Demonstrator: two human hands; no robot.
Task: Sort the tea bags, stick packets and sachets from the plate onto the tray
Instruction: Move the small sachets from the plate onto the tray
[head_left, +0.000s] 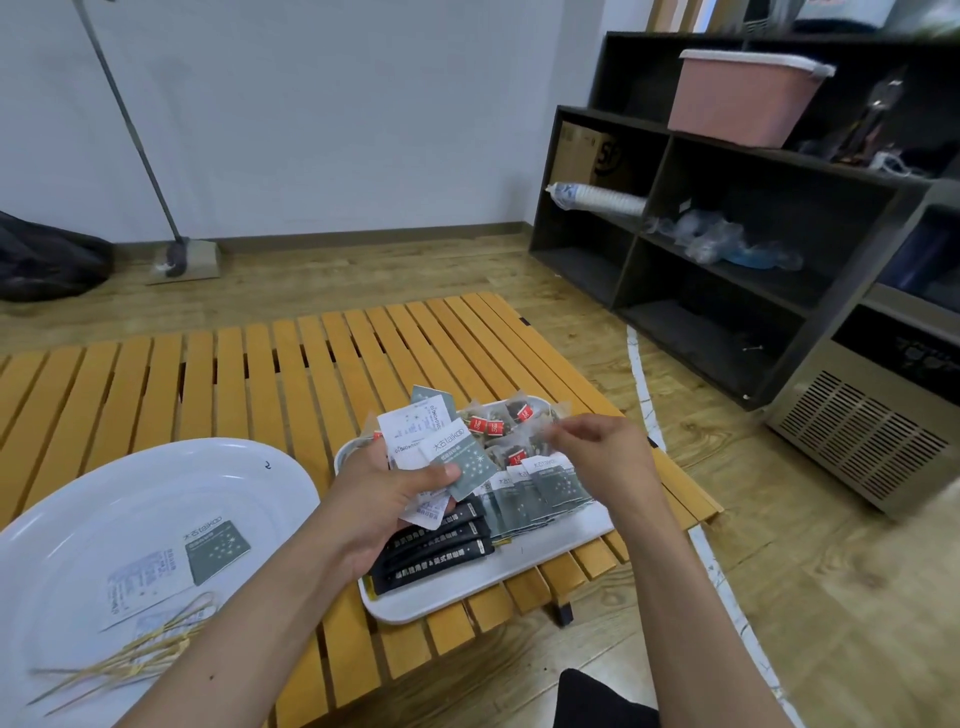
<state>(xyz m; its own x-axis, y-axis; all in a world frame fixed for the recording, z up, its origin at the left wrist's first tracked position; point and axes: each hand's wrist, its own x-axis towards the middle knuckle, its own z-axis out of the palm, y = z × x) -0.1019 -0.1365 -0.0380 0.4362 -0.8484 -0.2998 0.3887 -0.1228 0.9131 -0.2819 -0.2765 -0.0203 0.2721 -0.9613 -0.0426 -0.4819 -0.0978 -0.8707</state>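
- Head view, step in hand: a fan of flat sachets is gripped in the left hand, the thumb pressed across a grey-green one, above the near-left part of the tray; the right hand hovers over the tray's far half, its fingers curled narrowly; whether anything is pinched between them cannot be told.
- The sorting is judged well advanced; tea bags with red tags are heaped at the tray's far end, grey-green sachets are overlapped in a row in the middle, and black stick packets are stacked at the near edge.
- On the plate, two sachets and a scatter of thin pale sticks remain.
- The next move is judged to call for one sachet to be peeled from the fan and laid on its matching row; a slip of the thin papers is a risk.
- Materials: the plate is glossy white and oval; the tray is smooth, white and round-cornered; the sachets are thin, flat printed paper; the counter is of orange wooden slats with gaps between.
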